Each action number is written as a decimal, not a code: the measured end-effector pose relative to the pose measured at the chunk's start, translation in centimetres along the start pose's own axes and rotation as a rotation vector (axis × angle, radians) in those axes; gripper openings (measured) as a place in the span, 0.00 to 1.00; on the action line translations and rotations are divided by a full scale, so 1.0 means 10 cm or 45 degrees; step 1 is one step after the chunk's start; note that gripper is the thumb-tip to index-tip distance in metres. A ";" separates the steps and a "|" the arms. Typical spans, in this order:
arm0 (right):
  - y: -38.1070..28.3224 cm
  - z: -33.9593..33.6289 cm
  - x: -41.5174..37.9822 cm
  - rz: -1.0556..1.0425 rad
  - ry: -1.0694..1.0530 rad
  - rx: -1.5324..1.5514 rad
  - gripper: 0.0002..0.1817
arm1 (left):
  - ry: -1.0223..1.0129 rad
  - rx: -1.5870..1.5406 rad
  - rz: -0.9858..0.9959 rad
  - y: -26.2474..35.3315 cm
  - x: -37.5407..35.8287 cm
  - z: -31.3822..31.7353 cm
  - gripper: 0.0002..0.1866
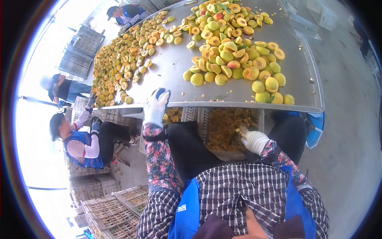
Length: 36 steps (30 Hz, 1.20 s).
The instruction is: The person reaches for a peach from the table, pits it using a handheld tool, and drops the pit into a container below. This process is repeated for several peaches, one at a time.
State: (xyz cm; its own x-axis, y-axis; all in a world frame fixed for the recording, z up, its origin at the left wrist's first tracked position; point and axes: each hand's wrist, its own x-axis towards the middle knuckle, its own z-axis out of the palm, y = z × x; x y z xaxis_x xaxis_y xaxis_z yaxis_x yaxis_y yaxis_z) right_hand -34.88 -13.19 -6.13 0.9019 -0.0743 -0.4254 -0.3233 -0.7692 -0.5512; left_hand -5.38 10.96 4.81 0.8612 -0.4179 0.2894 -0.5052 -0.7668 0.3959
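Observation:
My left hand (156, 106), in a white glove with dark fingertips, is at the front edge of the metal table (171, 75), with nothing visible in it. Its fingers look slightly bent and apart. Below the table edge, my right hand (254, 141), in a white ribbed glove, is over a crate (203, 119) of fruit pieces (227, 123). Its fingers are closed around something pale that I cannot make out. On the table, a pile of yellow-green fruit (227, 59), many of them halved, lies ahead of my hands.
More halved fruit (119, 59) covers the table's left part. Co-workers sit or stand on the left, one in a blue vest (85, 145) close to the table. Stacked crates (115, 211) are at the lower left. A blue bag (316, 129) hangs by the right corner.

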 end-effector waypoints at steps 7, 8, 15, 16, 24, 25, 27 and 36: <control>0.22 0.31 0.17 -0.087 0.139 0.027 0.27 | -0.541 -0.112 -0.042 0.13 0.91 1.52 0.29; 0.25 0.31 0.18 -0.150 0.145 0.006 0.26 | -0.394 0.188 0.073 0.21 0.91 1.66 0.33; 0.27 0.26 0.18 -0.065 0.092 0.019 0.27 | -0.574 0.250 0.008 0.24 0.96 1.60 0.36; 0.25 0.24 0.15 -0.135 0.156 0.075 0.27 | -0.573 0.256 0.012 0.14 0.95 1.62 0.36; -0.05 -0.04 0.02 -0.201 0.325 0.414 0.23 | -0.888 -2.256 -0.650 0.47 0.03 0.76 0.22; -0.08 -0.04 0.02 -0.195 0.320 0.419 0.23 | -0.945 -2.291 -0.760 0.51 -0.16 0.78 0.28; -0.12 -0.07 0.00 -0.344 0.533 0.667 0.21 | -1.046 -2.404 -0.919 0.62 -0.49 0.85 0.31; -0.22 -0.03 0.01 -0.294 0.697 0.462 0.17 | -0.777 -1.522 -0.142 1.05 -1.18 1.24 0.40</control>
State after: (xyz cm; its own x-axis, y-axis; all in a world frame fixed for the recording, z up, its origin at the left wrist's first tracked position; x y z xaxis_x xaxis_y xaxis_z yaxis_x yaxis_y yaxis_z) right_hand -34.04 -11.73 -4.73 0.9430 -0.3168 0.1018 -0.0952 -0.5501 -0.8296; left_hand -20.15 1.78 -5.24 0.6298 -0.7701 -0.1017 0.0991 -0.0502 0.9938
